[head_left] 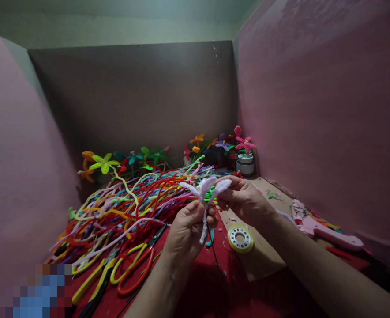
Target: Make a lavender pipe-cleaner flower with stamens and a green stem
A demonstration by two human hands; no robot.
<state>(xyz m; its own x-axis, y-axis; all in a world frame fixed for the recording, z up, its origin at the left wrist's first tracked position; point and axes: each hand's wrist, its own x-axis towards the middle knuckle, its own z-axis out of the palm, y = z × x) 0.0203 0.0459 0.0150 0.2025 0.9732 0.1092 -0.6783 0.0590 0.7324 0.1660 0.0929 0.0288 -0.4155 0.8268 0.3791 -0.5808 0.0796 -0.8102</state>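
Between my two hands is a pale lilac flower (208,185) made of fuzzy stems, with several petals spread out at its top. My left hand (190,223) is closed round its base, and a fuzzy lilac end hangs below the fingers beside a thin dark stem (214,249). The fingers of my right hand (243,198) pinch the petal on the right side. Parts of the fingertips behind the petals are hidden.
Colourful fuzzy stems (115,198) are heaped at the left, with scissors (136,270) and pliers (97,274) in front. A yellow tape roll (240,239) and a pink glue gun (320,229) lie right. Finished flowers, one in a white pot (245,164), stand behind.
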